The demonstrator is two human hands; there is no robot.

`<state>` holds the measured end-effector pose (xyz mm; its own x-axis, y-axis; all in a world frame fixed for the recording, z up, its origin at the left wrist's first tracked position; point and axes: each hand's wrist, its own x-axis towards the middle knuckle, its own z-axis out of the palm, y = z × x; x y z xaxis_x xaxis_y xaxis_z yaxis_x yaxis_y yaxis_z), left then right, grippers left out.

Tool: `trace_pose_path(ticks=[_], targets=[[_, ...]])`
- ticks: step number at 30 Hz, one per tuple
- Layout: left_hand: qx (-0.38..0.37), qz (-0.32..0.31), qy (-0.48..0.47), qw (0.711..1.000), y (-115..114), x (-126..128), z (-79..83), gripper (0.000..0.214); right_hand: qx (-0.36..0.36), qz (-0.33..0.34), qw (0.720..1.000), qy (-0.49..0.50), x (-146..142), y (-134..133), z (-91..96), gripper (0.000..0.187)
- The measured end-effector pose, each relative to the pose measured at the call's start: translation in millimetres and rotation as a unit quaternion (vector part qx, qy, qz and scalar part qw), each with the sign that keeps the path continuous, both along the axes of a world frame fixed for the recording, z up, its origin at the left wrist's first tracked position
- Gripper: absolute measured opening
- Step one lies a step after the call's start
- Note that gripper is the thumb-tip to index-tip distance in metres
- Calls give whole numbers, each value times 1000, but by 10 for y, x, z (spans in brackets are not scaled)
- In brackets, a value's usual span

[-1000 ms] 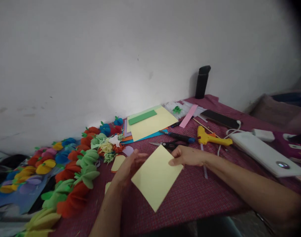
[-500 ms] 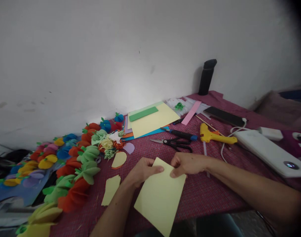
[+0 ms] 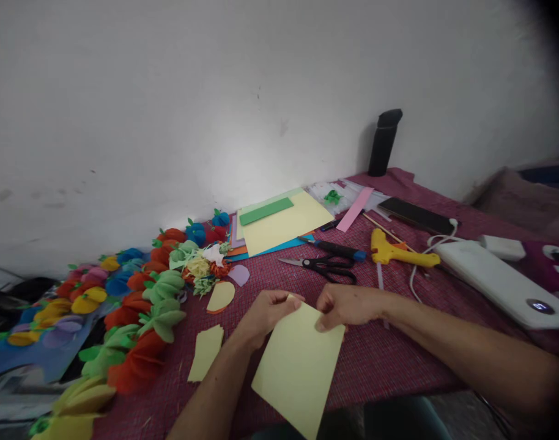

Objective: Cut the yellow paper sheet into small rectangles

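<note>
A pale yellow sheet of paper (image 3: 300,366) hangs over the near edge of the table, held by its top edge in both hands. My left hand (image 3: 266,313) pinches the sheet's upper left corner with closed fingers. My right hand (image 3: 346,304) pinches the upper right corner, thumb on the near side. Black-handled scissors (image 3: 325,265) lie just beyond my hands on the maroon cloth (image 3: 380,360).
Paper flowers (image 3: 142,305) pile up at the left. Yellow paper scraps (image 3: 207,351) lie near my left forearm. A stack of coloured sheets (image 3: 279,223), a yellow glue gun (image 3: 396,252), a blue pen (image 3: 337,249), a white device (image 3: 499,281), a phone (image 3: 414,215) and a black bottle (image 3: 384,142) sit farther back.
A second ago only my right hand held the sheet, turned like a diamond. My left hand then took its top corner, and the sheet came squarer and lower over the table edge.
</note>
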<state>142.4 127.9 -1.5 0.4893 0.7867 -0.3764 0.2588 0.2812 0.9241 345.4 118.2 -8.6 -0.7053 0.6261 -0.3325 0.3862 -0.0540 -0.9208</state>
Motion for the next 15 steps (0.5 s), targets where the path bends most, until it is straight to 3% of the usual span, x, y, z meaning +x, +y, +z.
trace_pose_path(ticks=[10, 15], targets=[[-23, 20, -25, 999, 10, -31, 27, 48, -22, -20, 999, 12, 15, 9, 5, 19], [-43, -1, -3, 999, 5, -142, 103, 37, -16, -49, 998, 24, 103, 37, 70, 24]])
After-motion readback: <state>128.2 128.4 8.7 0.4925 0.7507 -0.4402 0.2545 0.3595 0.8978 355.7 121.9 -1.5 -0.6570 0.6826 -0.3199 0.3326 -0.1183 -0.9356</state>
